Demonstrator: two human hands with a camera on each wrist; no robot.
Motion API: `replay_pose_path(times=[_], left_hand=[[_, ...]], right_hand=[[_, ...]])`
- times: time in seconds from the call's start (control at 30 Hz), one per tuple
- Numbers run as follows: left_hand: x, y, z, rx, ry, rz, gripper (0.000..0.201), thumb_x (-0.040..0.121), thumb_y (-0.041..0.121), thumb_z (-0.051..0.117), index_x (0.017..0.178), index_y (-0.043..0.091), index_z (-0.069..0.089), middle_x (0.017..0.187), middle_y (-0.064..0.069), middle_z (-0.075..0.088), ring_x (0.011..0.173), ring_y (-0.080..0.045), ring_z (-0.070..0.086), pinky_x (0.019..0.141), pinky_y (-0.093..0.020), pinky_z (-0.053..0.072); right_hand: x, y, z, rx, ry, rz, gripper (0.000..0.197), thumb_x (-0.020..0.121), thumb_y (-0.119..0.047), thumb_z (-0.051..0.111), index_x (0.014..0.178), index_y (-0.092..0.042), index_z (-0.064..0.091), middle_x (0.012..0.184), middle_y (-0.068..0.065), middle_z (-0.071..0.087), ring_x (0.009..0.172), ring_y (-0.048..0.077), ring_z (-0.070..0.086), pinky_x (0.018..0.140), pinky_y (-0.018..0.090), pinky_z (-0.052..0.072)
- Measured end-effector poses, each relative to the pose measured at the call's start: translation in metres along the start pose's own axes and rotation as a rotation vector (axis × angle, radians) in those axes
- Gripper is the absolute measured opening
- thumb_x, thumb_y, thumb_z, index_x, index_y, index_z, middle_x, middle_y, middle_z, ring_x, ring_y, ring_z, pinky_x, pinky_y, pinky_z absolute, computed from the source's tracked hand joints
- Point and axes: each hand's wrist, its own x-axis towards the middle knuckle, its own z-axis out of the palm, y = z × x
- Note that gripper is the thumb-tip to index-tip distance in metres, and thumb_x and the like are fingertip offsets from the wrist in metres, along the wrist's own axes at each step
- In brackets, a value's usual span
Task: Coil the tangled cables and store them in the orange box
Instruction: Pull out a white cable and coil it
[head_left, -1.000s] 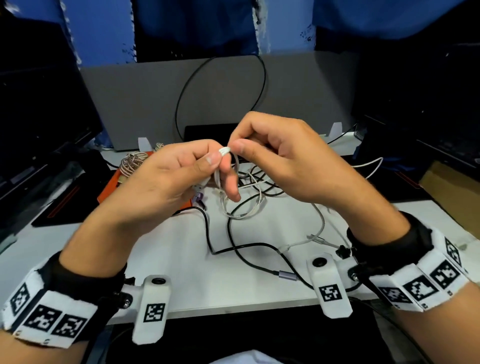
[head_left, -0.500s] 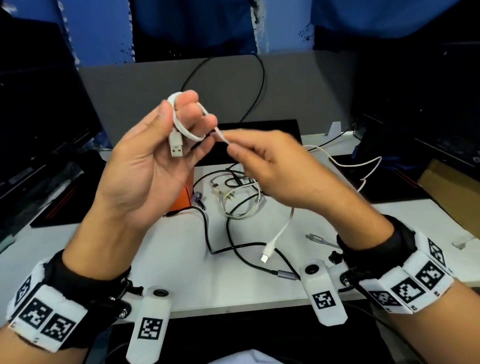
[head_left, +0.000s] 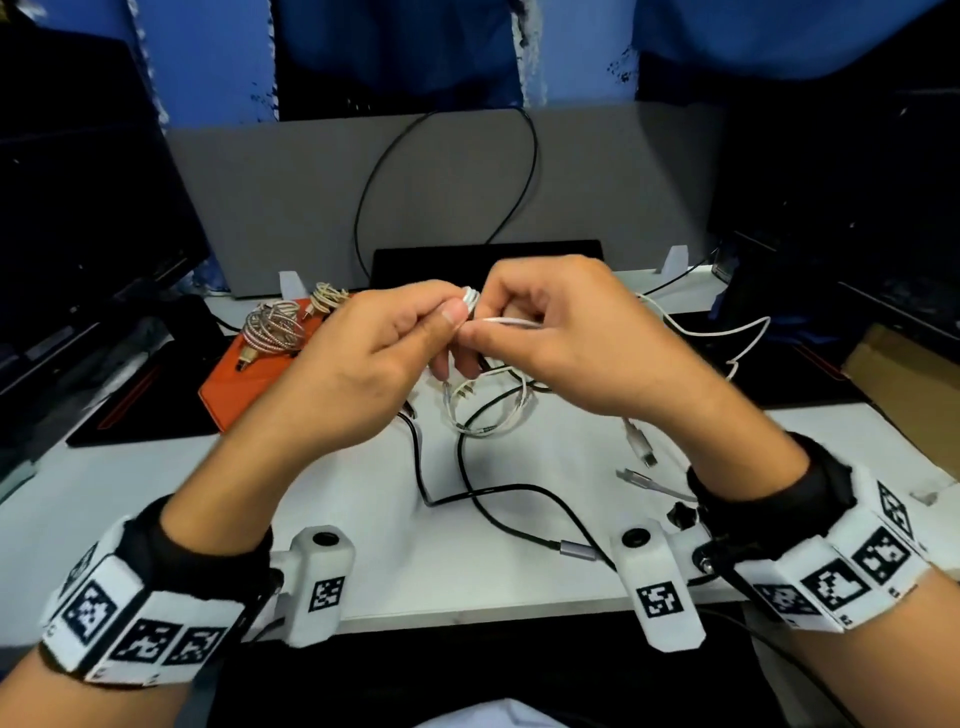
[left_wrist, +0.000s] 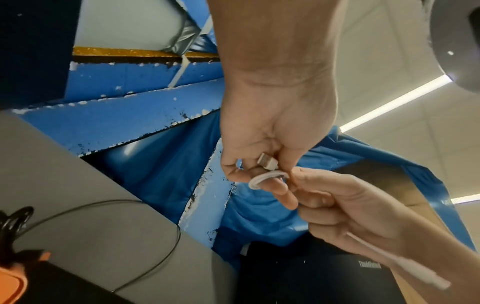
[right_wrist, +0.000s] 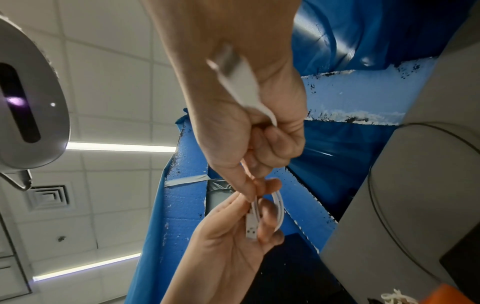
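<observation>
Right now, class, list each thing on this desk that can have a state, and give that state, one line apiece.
Thin white USB cable: partly coiled, held in both hands.
Left hand: grips the white loops.
Right hand: pinches the free length.
Flat orange box: holds two braided coils.
Silver braided cable: coiled, stored.
Long black cable: loose on the desk.

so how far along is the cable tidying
Done: two braided coils lie on the orange box. In hand: left hand holds the white USB cable loops, right hand feeds its tail. Left: black cables and white cables loose on the table.
</observation>
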Motion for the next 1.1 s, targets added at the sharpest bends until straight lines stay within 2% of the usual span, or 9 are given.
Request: replay_pose_path(times=[0.07, 0.2, 0.33, 0.5, 0.67, 0.8, 0.87, 0.97, 1.1], left_hand=[[0.000, 0.001, -0.006, -0.064, -0.055, 0.000, 0.035, 0.109, 0.029, 0.042, 0.087, 0.018, 0.067, 0.075, 0.001, 0.066, 0.071, -0.022, 0.062, 0.071, -0.040, 0.052], [-0.001, 0.003, -0.010, -0.263, -0.091, 0.010, 0.042, 0.110, 0.021, 0.040, 0.078, 0.031, 0.066, 0.067, -0.002, 0.051, 0.067, -0.017, 0.046, 0.068, -0.024, 0.042], [-0.001, -0.002, -0.007, -0.439, -0.095, -0.060, 0.034, 0.107, 0.028, 0.039, 0.094, 0.011, 0.065, 0.065, -0.003, 0.040, 0.067, -0.024, 0.034, 0.062, -0.027, 0.035], [-0.002, 0.000, -0.004, -0.618, -0.134, -0.088, 0.029, 0.103, 0.031, 0.043, 0.097, 0.011, 0.063, 0.069, -0.001, 0.046, 0.070, -0.017, 0.043, 0.070, -0.025, 0.044], [0.001, 0.003, -0.004, -0.795, -0.017, -0.086, 0.026, 0.103, 0.022, 0.043, 0.090, 0.014, 0.064, 0.062, 0.005, 0.050, 0.065, -0.015, 0.051, 0.068, -0.020, 0.048], [0.002, 0.006, -0.009, -0.994, 0.103, -0.096, 0.030, 0.108, 0.021, 0.037, 0.095, 0.015, 0.064, 0.068, 0.007, 0.059, 0.072, -0.013, 0.060, 0.078, -0.024, 0.047], [0.003, 0.006, -0.006, -1.032, 0.176, -0.090, 0.029, 0.107, 0.023, 0.039, 0.103, 0.016, 0.067, 0.082, 0.007, 0.071, 0.087, -0.014, 0.069, 0.086, -0.028, 0.047], [0.002, 0.008, 0.007, -0.854, 0.262, -0.077, 0.026, 0.105, 0.025, 0.044, 0.116, 0.013, 0.064, 0.101, 0.001, 0.078, 0.106, -0.018, 0.072, 0.090, -0.028, 0.053], [-0.004, 0.004, 0.016, -0.216, 0.337, 0.029, 0.020, 0.107, 0.022, 0.051, 0.113, 0.017, 0.070, 0.100, 0.002, 0.078, 0.096, -0.010, 0.073, 0.083, -0.024, 0.055]], right_hand=[[0.000, 0.000, -0.003, 0.052, 0.051, -0.020, 0.022, 0.095, -0.031, 0.072, 0.083, -0.017, 0.063, 0.059, -0.012, 0.057, 0.051, 0.004, 0.045, 0.053, 0.021, 0.037], [-0.001, -0.001, -0.002, 0.078, 0.012, -0.072, 0.009, 0.103, -0.025, 0.060, 0.095, -0.020, 0.060, 0.064, -0.006, 0.054, 0.055, 0.005, 0.042, 0.057, 0.019, 0.036], [0.000, 0.000, 0.001, 0.039, 0.032, -0.076, 0.008, 0.106, -0.030, 0.054, 0.107, -0.023, 0.058, 0.072, -0.002, 0.053, 0.063, 0.006, 0.044, 0.060, 0.023, 0.039], [0.000, -0.001, 0.001, 0.014, 0.046, -0.090, 0.014, 0.108, -0.029, 0.051, 0.106, -0.021, 0.062, 0.075, 0.007, 0.059, 0.061, 0.006, 0.045, 0.058, 0.018, 0.037], [0.004, 0.004, 0.000, 0.019, 0.127, -0.127, 0.019, 0.109, -0.024, 0.048, 0.108, -0.020, 0.067, 0.080, 0.007, 0.063, 0.073, 0.022, 0.056, 0.069, 0.040, 0.048], [0.010, 0.017, 0.001, -0.011, 0.170, -0.051, 0.022, 0.108, -0.027, 0.052, 0.112, -0.028, 0.074, 0.062, -0.006, 0.056, 0.058, 0.011, 0.047, 0.057, 0.029, 0.040], [0.010, 0.017, 0.008, -0.023, 0.081, -0.034, 0.024, 0.108, -0.029, 0.052, 0.096, -0.036, 0.072, 0.060, -0.012, 0.056, 0.055, 0.005, 0.048, 0.056, 0.024, 0.040], [0.009, 0.012, 0.026, -0.077, -0.061, -0.018, 0.034, 0.108, -0.025, 0.051, 0.074, -0.021, 0.055, 0.066, 0.001, 0.064, 0.053, 0.012, 0.054, 0.056, 0.036, 0.047], [0.006, 0.003, 0.034, -0.046, -0.197, 0.022, 0.025, 0.106, -0.025, 0.050, 0.085, -0.019, 0.064, 0.064, -0.005, 0.062, 0.052, 0.006, 0.055, 0.059, 0.039, 0.052]])
